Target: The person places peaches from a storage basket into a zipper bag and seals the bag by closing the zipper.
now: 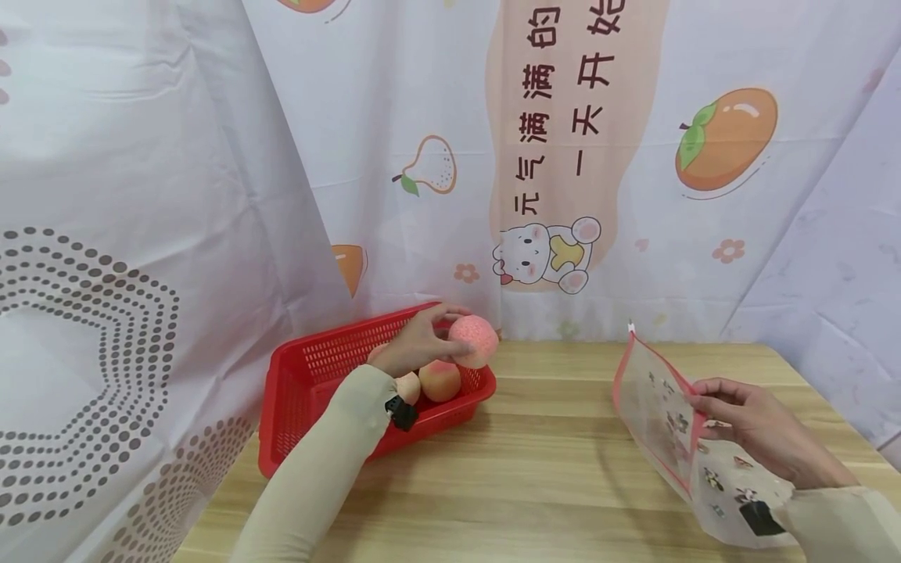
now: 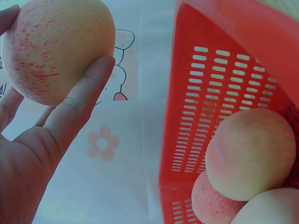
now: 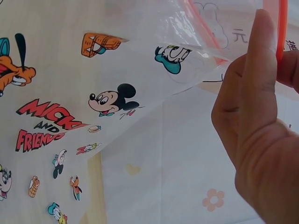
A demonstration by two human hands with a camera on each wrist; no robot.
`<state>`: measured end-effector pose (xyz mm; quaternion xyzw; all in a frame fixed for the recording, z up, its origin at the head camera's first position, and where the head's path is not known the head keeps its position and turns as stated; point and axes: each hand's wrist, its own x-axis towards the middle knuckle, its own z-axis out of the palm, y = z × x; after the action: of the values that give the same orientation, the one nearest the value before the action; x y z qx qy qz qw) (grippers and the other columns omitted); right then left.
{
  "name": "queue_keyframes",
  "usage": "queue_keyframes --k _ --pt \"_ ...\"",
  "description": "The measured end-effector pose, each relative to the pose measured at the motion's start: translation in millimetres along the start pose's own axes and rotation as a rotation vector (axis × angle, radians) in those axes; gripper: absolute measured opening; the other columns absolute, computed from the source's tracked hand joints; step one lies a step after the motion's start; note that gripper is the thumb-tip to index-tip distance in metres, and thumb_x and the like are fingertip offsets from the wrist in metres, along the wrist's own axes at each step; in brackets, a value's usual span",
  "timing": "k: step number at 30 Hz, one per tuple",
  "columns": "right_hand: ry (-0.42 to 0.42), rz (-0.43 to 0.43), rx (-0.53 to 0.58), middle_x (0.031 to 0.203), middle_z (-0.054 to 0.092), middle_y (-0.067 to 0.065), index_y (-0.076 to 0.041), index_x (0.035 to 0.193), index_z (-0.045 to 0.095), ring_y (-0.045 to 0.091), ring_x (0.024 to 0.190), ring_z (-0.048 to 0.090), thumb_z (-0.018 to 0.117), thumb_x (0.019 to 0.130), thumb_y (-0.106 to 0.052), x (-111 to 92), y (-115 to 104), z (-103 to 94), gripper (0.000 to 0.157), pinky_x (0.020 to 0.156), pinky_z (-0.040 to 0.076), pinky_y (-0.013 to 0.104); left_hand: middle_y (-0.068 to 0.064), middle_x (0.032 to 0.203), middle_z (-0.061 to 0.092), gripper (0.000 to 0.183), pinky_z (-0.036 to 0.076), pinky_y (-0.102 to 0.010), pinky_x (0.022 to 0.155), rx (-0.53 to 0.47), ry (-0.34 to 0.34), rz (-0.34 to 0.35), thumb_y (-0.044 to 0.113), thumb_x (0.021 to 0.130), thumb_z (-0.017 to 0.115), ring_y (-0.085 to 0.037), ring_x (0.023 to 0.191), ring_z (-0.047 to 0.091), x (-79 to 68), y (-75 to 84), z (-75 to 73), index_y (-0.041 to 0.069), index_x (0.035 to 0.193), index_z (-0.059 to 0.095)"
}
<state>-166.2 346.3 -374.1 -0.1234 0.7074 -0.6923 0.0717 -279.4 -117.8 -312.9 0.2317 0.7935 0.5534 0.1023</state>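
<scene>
My left hand (image 1: 422,341) grips a pink and cream peach (image 1: 475,342) above the right end of a red plastic basket (image 1: 296,391). In the left wrist view the thumb and fingers curve round this peach (image 2: 58,49), beside the basket wall (image 2: 187,107). More peaches (image 1: 440,381) lie in the basket below. On the right, my right hand (image 1: 756,422) pinches the red zip edge of a clear plastic zip bag (image 1: 662,414) printed with cartoon figures. Its mouth faces up and stands parted. In the right wrist view the bag (image 3: 56,93) hangs beside the hand (image 3: 261,102).
A light wooden table (image 1: 549,469) lies under everything. Behind it hangs a white curtain (image 1: 394,78) with fruit prints and lettering; another dotted curtain (image 1: 141,156) closes off the left side. The basket stands near the left edge.
</scene>
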Motion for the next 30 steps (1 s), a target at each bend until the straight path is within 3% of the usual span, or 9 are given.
queue_keyframes --k 16,30 --pt "0.005 -0.006 0.022 0.098 0.067 -0.003 -0.013 0.103 0.069 0.010 0.086 0.066 0.047 0.103 0.003 1.1 -2.6 3.5 0.026 0.071 0.058 0.028 -0.004 0.130 0.059 0.058 0.057 -0.036 0.085 0.060 -0.009 0.036 0.018 0.084 0.081 -0.027 0.114 0.059 3.0 4.7 13.5 0.015 0.137 0.057" --pt "0.009 0.018 -0.011 0.099 0.067 -0.002 -0.012 0.104 0.069 0.011 0.087 0.066 0.050 0.103 0.000 1.1 -2.3 2.4 0.022 0.072 0.059 0.030 -0.006 0.131 0.057 0.055 0.057 -0.036 0.085 0.026 -0.053 0.051 0.017 0.085 0.080 -0.026 0.112 0.060 6.0 4.9 23.1 0.015 0.136 0.058"
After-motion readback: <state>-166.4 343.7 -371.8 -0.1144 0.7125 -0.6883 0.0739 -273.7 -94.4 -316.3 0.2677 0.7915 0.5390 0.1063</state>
